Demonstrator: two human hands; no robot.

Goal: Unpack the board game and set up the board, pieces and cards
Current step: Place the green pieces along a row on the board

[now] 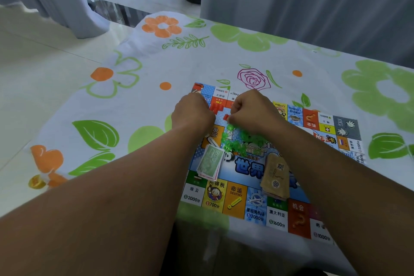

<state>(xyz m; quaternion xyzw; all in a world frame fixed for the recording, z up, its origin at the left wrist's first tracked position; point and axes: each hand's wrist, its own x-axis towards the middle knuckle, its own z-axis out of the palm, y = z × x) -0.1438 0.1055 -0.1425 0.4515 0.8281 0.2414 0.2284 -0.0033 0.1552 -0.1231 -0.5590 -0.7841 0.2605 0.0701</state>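
Yellow and shiny, a small object [37, 182] lies at the lower left, very near the edge of the flowered tablecloth [139, 96]; I cannot tell what it is. Going right, my left hand [192, 114] is above the upper left corner of the game board [277, 215] with its fingers curled under. They are hidden from me, so I cannot say if they hold something. Below it a stack of green paper money [210, 161] rests tilted on the board, I think only put there until it gets its place. In the middle hangs a blurred cluster of green plastic pieces [237, 139], and my right hand [255, 110] is closed just above it, seeming to pinch its top. A small red piece [226, 117] shows at the fingertips. I judge that both hands come together here to separate the pieces over the board, so loose ones do not roll away. Further right a tan stack of cards [275, 175] lies on the board's centre. The board is already unfolded. Its near edge sits close to the table's near edge, so there is little room there. The wide free cloth is at the left and at the top of the frame, good for sorting.
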